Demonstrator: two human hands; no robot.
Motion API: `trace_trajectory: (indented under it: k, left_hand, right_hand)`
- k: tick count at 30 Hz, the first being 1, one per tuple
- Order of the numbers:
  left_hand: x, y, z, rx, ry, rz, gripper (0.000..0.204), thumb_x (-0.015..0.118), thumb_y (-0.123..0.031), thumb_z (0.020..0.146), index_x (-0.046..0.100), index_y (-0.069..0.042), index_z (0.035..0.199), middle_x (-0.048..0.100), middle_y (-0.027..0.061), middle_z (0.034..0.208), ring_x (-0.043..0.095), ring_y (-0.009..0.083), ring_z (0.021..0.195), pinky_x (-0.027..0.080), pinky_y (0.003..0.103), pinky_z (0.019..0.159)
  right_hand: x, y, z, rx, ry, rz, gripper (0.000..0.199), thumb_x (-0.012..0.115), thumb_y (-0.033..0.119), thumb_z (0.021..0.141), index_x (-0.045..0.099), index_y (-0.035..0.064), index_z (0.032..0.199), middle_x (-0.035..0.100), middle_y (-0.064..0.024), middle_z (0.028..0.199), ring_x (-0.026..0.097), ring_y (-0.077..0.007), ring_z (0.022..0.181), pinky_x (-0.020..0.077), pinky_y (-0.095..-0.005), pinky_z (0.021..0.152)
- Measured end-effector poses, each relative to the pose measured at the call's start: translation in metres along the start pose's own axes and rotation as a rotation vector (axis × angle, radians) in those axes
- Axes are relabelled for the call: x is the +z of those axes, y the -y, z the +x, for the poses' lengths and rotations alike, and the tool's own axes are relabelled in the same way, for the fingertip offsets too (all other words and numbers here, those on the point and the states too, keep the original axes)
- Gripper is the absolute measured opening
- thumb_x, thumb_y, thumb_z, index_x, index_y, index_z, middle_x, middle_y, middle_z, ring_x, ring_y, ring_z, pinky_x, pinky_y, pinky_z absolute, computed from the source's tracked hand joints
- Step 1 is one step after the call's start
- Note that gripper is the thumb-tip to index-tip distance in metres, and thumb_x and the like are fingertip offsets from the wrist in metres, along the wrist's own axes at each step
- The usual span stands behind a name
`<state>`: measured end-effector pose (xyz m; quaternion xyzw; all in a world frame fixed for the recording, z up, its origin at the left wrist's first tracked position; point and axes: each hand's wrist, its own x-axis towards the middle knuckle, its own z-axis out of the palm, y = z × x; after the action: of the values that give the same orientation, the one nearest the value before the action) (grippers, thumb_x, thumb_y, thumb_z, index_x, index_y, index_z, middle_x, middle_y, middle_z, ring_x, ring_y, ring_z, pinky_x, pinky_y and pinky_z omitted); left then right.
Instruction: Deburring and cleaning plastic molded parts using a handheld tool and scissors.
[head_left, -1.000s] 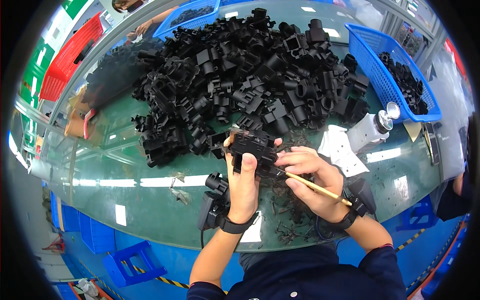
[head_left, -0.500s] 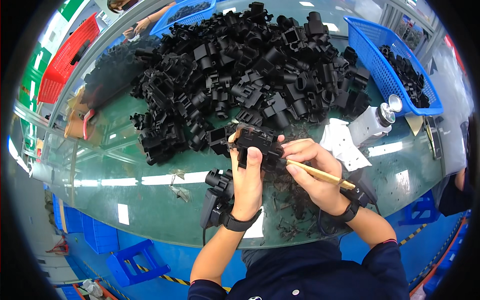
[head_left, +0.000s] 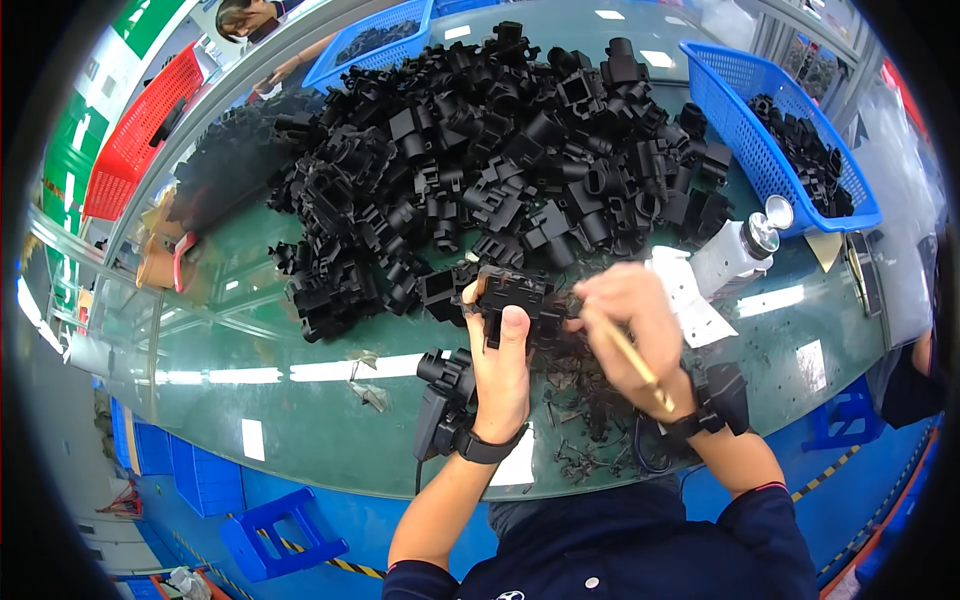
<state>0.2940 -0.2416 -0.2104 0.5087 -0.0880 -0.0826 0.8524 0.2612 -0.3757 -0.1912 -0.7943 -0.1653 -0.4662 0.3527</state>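
My left hand [head_left: 500, 385] grips a black moulded plastic part [head_left: 518, 292], with the thumb pressed on its near side. My right hand [head_left: 648, 320], blurred by motion, is closed around a slim tool with a pale wooden handle [head_left: 632, 358]. That handle slants down toward my right wrist, while the tool's working tip is too smeared to make out. The right fingers are at the part's right side; whether they touch it I cannot tell. Just beyond the held part lies a big heap of similar black parts [head_left: 480, 170].
Dark plastic scraps [head_left: 590, 455] litter the green table [head_left: 300, 410] below my hands. A pale metal-topped bottle [head_left: 735, 250] stands by a white cloth [head_left: 690, 300] on the right. Behind it is a blue basket [head_left: 740, 125] of black parts. A co-worker's hand [head_left: 285, 70] shows at upper left.
My right hand has moved slightly up and turned, so the wooden handle now points more steeply downward. My left hand keeps its grip on the black part. The whole view has shifted slightly.
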Motion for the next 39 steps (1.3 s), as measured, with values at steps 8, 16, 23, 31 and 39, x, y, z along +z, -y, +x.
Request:
trace_trajectory:
  k: [8, 16, 23, 31, 39]
  left_hand:
    - [-0.006, -0.009, 0.003, -0.058, 0.048, 0.013, 0.041, 0.047, -0.037, 0.092, 0.037, -0.005, 0.116, 0.055, 0.0116, 0.101, 0.061, 0.0244, 0.088, 0.054, 0.039, 0.073]
    - [-0.014, -0.019, 0.01, -0.044, 0.101, -0.05, 0.052, 0.069, -0.02, 0.078, 0.045, -0.004, 0.12, 0.052, 0.0033, 0.105, 0.05, 0.0115, 0.093, 0.041, 0.027, 0.086]
    - [-0.02, -0.025, 0.015, 0.098, 0.209, 0.263, 0.046, 0.07, -0.017, 0.071, 0.052, -0.003, 0.112, 0.055, 0.004, 0.098, 0.052, 0.0118, 0.088, 0.041, 0.025, 0.082]
    - [-0.015, -0.035, 0.019, 0.073, 0.316, 0.307, 0.052, 0.073, -0.019, 0.069, 0.05, -0.004, 0.113, 0.052, 0.0068, 0.11, 0.051, 0.0142, 0.099, 0.041, 0.028, 0.086]
    - [-0.018, -0.03, 0.019, 0.009, 0.315, 0.229, 0.046, 0.073, -0.017, 0.071, 0.048, -0.004, 0.107, 0.054, 0.0075, 0.108, 0.052, 0.0151, 0.097, 0.042, 0.029, 0.087]
  right_hand:
    - [-0.011, 0.0, 0.003, 0.483, -0.047, 0.44, 0.006, 0.059, -0.003, 0.08, 0.055, -0.001, 0.085, 0.063, -0.0121, 0.091, 0.059, -0.0151, 0.083, 0.0457, -0.0262, 0.075]
    - [-0.018, -0.004, 0.006, 0.73, 0.109, 0.988, 0.009, 0.061, 0.007, 0.082, 0.056, 0.0007, 0.085, 0.063, -0.0157, 0.097, 0.06, -0.018, 0.092, 0.0459, -0.0298, 0.082]
    - [-0.014, 0.001, 0.002, 0.868, 0.33, 0.959, 0.009, 0.063, 0.008, 0.081, 0.059, 0.0004, 0.085, 0.064, -0.0107, 0.094, 0.06, -0.0104, 0.083, 0.0473, -0.0224, 0.072]
    - [-0.019, 0.005, 0.003, 0.844, 0.429, 0.829, 0.009, 0.064, 0.009, 0.081, 0.059, 0.0009, 0.083, 0.064, -0.0038, 0.083, 0.057, -0.0056, 0.075, 0.0455, -0.0199, 0.066]
    - [-0.019, 0.009, 0.003, 0.808, 0.429, 0.732, 0.007, 0.063, 0.007, 0.081, 0.059, 0.001, 0.082, 0.063, -0.0036, 0.081, 0.056, -0.0052, 0.073, 0.0447, -0.0198, 0.064]
